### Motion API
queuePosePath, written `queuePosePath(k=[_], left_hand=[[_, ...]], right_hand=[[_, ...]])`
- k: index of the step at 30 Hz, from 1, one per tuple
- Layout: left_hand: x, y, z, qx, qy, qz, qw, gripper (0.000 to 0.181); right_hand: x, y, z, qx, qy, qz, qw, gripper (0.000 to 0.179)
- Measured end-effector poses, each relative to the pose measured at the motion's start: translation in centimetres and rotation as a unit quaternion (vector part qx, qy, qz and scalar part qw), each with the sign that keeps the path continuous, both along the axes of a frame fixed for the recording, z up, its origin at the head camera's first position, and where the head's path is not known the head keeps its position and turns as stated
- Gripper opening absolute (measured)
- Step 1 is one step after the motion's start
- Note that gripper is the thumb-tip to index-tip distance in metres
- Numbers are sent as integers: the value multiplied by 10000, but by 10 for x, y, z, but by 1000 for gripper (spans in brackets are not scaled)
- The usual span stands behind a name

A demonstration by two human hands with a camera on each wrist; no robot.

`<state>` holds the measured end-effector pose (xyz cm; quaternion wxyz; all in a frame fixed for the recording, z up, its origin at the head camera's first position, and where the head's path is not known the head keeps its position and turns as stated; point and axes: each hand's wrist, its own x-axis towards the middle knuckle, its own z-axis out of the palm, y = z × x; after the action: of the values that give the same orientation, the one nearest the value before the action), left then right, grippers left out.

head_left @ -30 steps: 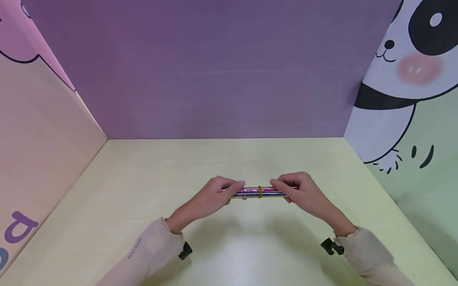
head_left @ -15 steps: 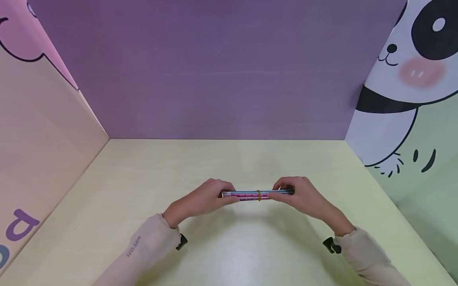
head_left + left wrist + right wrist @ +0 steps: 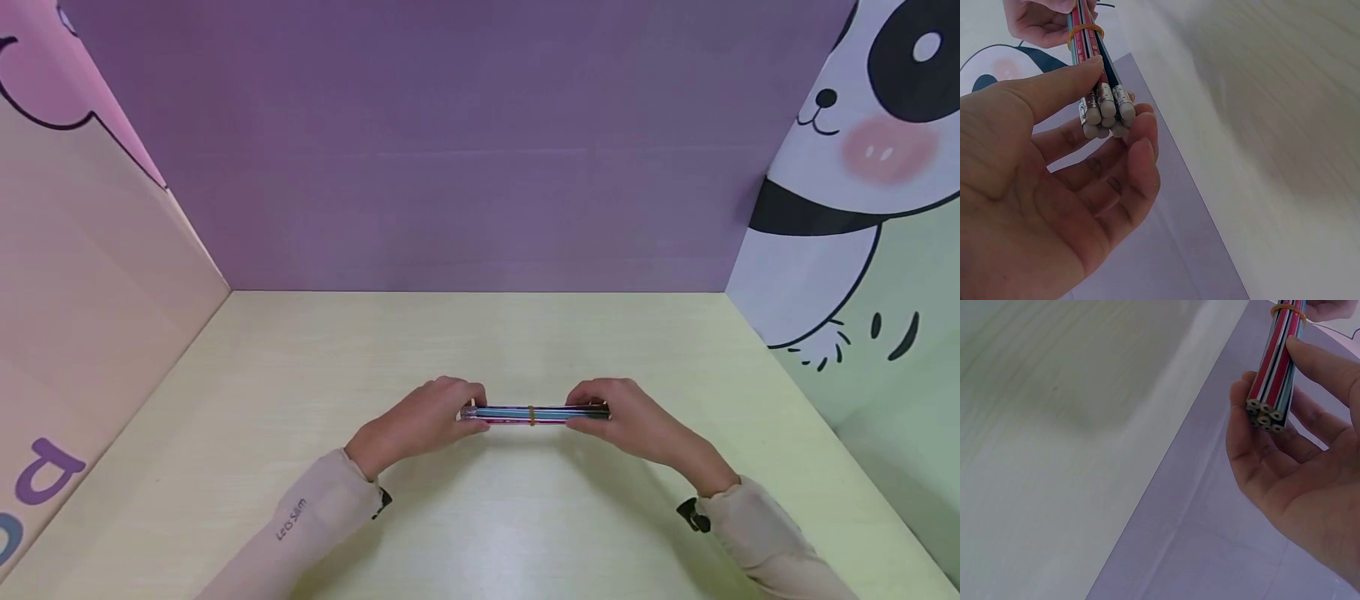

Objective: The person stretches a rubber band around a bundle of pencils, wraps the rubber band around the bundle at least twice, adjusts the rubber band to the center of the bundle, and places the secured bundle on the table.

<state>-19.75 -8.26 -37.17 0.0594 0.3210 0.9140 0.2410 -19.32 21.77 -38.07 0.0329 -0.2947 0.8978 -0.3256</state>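
Observation:
A bundle of pencils (image 3: pixel 510 413) lies level between my hands, above the table. A yellow-brown rubber band (image 3: pixel 532 416) circles its middle. My left hand (image 3: pixel 427 419) pinches the left end between thumb and fingers; in the left wrist view that end shows white erasers (image 3: pixel 1107 109) in silver ferrules. The other end is gripped by my right hand (image 3: pixel 633 419), and the right wrist view shows flat, unsharpened tips (image 3: pixel 1265 417) there. The pencils have red, blue, dark and white stripes.
The pale wooden table (image 3: pixel 480 342) spreads beneath both hands. A purple wall (image 3: pixel 480 167) closes the back. Side walls with cartoon prints stand left and right, a panda (image 3: pixel 825 167) on the right one. Each sleeve has a black clip (image 3: pixel 693 514) near its cuff.
The bundle has rolled about its length between my fingers, bringing other colours to the front. It has also come slightly lower and to the left. Both hands keep hold of its ends.

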Motion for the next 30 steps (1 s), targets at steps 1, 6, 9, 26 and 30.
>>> queuePosePath(k=[1, 6, 9, 26, 30], left_hand=[[0, 0, 0, -50, 41, 18, 10000, 14], [-2, 1, -4, -270, 194, 85, 9994, 16], [-3, 2, -7, -358, 272, 85, 9990, 16], [4, 6, -16, -762, -10, -24, 9971, 17], [5, 6, -18, -861, 15, 11, 9963, 20]], right_hand=[[0, 0, -1, 28, 44, 18, 10000, 12], [-2, -1, -5, 227, 195, 70, 9995, 13], [-3, -2, -8, 399, 301, 87, 9987, 13], [-1, -7, -25, 951, 166, 247, 9950, 13], [0, -10, -27, 1035, 192, 177, 9943, 14]])
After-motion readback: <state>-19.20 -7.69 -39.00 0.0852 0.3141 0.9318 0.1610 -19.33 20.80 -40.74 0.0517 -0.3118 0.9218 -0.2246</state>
